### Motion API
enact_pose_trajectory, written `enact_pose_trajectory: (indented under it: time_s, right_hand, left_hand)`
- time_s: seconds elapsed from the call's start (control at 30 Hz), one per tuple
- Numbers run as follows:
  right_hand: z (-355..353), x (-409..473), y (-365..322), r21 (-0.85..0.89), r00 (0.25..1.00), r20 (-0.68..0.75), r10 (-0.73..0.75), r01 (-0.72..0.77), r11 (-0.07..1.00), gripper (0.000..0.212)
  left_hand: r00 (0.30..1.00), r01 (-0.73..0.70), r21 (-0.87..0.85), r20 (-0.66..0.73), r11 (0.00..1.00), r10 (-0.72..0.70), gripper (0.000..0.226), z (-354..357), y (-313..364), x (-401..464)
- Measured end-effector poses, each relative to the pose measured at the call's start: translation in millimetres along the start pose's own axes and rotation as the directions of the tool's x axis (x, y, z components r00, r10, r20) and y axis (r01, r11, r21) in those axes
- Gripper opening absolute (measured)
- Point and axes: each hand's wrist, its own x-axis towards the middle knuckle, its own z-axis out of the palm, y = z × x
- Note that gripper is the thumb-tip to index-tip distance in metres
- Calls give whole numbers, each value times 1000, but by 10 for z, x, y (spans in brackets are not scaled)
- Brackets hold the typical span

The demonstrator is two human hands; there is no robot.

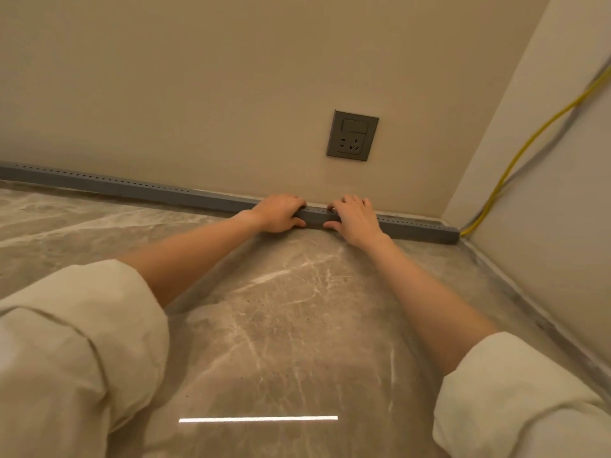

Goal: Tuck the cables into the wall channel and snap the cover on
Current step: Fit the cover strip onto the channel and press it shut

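Marble floor (281, 309): both hands (281, 213) (355, 218) clasp grey channel (315, 219); no readable writing.

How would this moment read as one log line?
left hand: on channel cover | right hand: on cover | yellow cable: exits channel's corner end

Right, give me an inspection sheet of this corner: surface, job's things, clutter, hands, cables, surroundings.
Surface: marbled floor, glossy, with a bright strip of reflected light.
Job's things: grey wall channel running along the foot of the wall to the corner; whether its cover is fully seated cannot be told.
Clutter: nothing seen.
Hands: left hand and right hand side by side on the channel, fingers over its top, thumbs on its front; each grip closed on it.
Cables: yellow cable and a grey cable run down the right wall to the channel's end.
Surroundings: beige wall, grey wall socket above the hands.
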Motion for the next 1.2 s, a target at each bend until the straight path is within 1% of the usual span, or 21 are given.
enact_pose_trajectory:
  time_s: [0.07, 0.1, 0.13, 0.17, 0.2, 0.23, 0.27, 0.3, 0.33, 0.37, 0.4, 0.43, 0.53, 0.6, 0.67, 0.73, 0.8, 0.87, 1.07, 1.17, 1.2]
  right_hand:
    - [-21, -170, 223, 60, 997, -47, 62, -59, 996, 36]
    - [-22, -274, 365, 84, 988, -90, 125, -117, 989, 35]
    - [-16, -372, 511, 101, 966, -139, 216, -204, 974, 36]
    - [-5, -459, 654, 115, 922, -190, 337, -320, 940, 35]
    - [2, -530, 791, 143, 845, -230, 482, -461, 876, 32]
    - [0, -586, 914, 204, 735, -233, 637, -604, 771, 31]
    - [-4, -628, 1014, 291, 603, -182, 776, -721, 629, 34]
    - [-5, -656, 1095, 374, 479, -92, 873, -796, 476, 38]
    - [-3, -672, 1158, 431, 384, -6, 923, -832, 349, 41]
    - [6, -665, 1214, 468, 324, 45, 945, -842, 267, 43]
    - [23, -641, 1266, 499, 297, 65, 953, -836, 227, 45]
    - [34, -605, 1307, 524, 300, 72, 951, -823, 220, 48]
    - [18, -481, 1380, 625, 364, 139, 921, -753, 204, 49]
    - [-3, -431, 1443, 746, 358, 190, 914, -658, 102, 38]
    - [-53, -420, 1492, 845, 356, 271, 894, -533, -45, 24]
    - [-106, -418, 1511, 865, 406, 348, 845, -488, -121, 27]
    - [-155, -421, 1517, 854, 448, 369, 815, -509, -107, 29]
    - [-182, -419, 1497, 848, 461, 343, 818, -526, -60, 29]
    - [-226, -396, 1358, 819, 349, 208, 914, -574, 32, 25]
    - [-225, -382, 1342, 796, 331, 88, 940, -590, 134, 26]
    - [-226, -380, 1339, 802, 325, 64, 944, -579, 145, 27]
  left_hand:
    - [1000, -12, -2, 12, 1000, 12, 44, 53, 153, 101]
    - [1000, -15, -6, 9, 1000, 15, 43, 78, 228, 154]
    - [1000, -13, -10, 5, 1000, 13, 43, 96, 300, 206]
    - [1000, -11, -11, 6, 1000, 11, 43, 115, 368, 259]
    - [1000, -8, -10, 11, 1000, 9, 42, 139, 433, 314]
    - [1000, -6, -1, 18, 1000, 6, 39, 166, 487, 368]
    - [1000, -2, 16, 27, 1000, 2, 37, 190, 526, 408]
    - [999, -1, 37, 33, 999, 0, 35, 204, 546, 432]
    - [999, -4, 54, 32, 999, 2, 34, 207, 547, 435]
    - [1000, -7, 65, 26, 998, 5, 33, 203, 532, 424]
    - [1000, -13, 73, 14, 997, 12, 33, 192, 503, 406]
    - [1000, -19, 76, 2, 997, 19, 32, 174, 466, 382]
    - [999, -29, 67, -34, 997, 32, 28, 105, 353, 286]
    - [998, -26, 66, -61, 997, 30, 26, 69, 278, 223]
    - [997, -15, 64, -73, 998, 20, 26, 40, 200, 172]
    - [997, 4, 61, -71, 998, 0, 26, 19, 126, 135]
    - [997, 10, 54, -71, 998, -6, 26, 14, 74, 118]
    - [997, 7, 52, -72, 999, -3, 25, 6, 51, 104]
    - [996, -3, 37, -89, 999, 6, 29, -76, 66, 72]
    - [994, -16, 18, -104, 1000, 18, 29, -119, 63, 48]
    - [994, -22, 10, -109, 1000, 23, 29, -126, 63, 44]
